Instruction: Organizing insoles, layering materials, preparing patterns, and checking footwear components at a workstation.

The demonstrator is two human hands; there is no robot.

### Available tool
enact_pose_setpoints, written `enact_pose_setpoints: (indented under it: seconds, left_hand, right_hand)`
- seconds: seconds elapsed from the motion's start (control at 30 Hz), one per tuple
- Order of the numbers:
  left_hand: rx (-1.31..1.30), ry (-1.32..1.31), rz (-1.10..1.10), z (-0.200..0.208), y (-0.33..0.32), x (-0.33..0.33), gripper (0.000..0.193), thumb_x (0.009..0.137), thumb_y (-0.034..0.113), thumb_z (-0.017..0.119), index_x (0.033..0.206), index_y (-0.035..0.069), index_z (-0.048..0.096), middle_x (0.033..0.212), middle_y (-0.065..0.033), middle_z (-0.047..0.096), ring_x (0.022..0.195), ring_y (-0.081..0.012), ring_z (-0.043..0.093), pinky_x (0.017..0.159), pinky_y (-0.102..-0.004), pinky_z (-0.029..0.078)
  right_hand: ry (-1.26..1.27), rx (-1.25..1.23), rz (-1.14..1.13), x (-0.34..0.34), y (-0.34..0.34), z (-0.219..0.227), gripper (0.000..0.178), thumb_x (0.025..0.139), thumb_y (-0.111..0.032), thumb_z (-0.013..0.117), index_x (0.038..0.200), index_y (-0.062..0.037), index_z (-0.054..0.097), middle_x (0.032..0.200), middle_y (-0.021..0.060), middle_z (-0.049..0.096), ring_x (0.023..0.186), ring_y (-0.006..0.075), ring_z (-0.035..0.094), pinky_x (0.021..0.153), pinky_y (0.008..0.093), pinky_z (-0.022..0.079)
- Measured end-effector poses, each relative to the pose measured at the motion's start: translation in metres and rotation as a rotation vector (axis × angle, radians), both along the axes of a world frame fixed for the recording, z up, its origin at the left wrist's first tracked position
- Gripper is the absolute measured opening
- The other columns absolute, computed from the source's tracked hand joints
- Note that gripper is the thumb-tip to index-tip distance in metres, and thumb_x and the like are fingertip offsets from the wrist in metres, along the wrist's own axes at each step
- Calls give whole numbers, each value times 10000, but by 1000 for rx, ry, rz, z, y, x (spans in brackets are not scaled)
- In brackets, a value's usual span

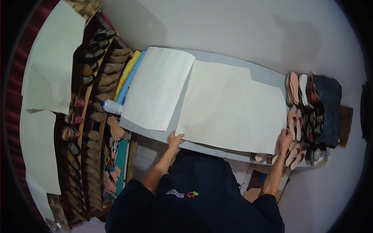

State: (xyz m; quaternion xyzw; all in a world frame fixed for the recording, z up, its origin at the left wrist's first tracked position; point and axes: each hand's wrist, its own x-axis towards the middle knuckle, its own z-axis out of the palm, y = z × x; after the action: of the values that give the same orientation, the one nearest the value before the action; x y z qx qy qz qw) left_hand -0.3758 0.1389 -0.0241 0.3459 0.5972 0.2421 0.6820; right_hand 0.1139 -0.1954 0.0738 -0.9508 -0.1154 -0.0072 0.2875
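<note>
A large off-white sheet (233, 105) with a stepped notch in its far edge spreads over the grey table (153, 134). My left hand (175, 141) is at its near left corner, with thumb and fingers closed at the edge. At its near right edge, my right hand (286, 140) is closed on the border with fingers curled. A second, smaller white sheet (157, 87) lies to the left, a narrow strip of table showing between the two. The undersides of both hands are hidden.
Sandals (295, 124), insoles (293, 87) and a dark blue cloth (327, 105) crowd the table's right end. On the left stand a water bottle (112, 106), yellow (128, 70) and blue rolls (131, 79), and racks of shoe lasts (93, 155). Red-handled scissors (108, 161) lie lower left.
</note>
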Motion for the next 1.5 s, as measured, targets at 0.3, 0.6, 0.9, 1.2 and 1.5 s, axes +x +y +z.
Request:
enact_pose_setpoints:
  seconds: [0.3,0.6,0.9,1.2,1.5]
  left_hand:
    - [-43,-60,-15,-8,7,-8,464,851,-1,678,1281,-42,508,1159,-165,628,952,-265,688,764,-404,636]
    - [-34,-27,9,8,8,-10,483,883,38,692,1307,-39,474,1063,-165,655,876,-271,707,762,-401,630]
    - [-104,-65,-18,8,12,-15,439,877,205,755,1209,-10,566,1028,-135,657,826,-235,698,725,-378,628]
    - [-151,-97,-161,8,38,-58,460,882,192,759,1239,-8,549,1049,-153,658,833,-247,698,752,-386,602]
    - [-126,11,-447,17,79,-68,451,893,169,726,1264,-8,540,1093,-144,671,954,-241,688,819,-357,572]
  right_hand:
    - [74,-72,-22,-6,-4,-28,448,862,-374,651,1097,2,720,974,226,727,925,380,703,838,456,525]
    - [107,-33,17,-19,1,-45,530,880,-383,664,1217,26,663,1115,234,699,1007,397,674,895,449,512]
    - [-95,111,-4,-46,34,-16,351,923,-301,703,1026,31,653,965,158,668,828,286,627,751,397,507]
    - [248,330,443,-179,157,-34,251,906,-221,742,866,27,747,638,30,643,608,75,543,568,264,450]
    - [549,69,838,-341,208,-30,301,938,-312,652,985,-38,766,855,165,740,753,296,706,716,394,540]
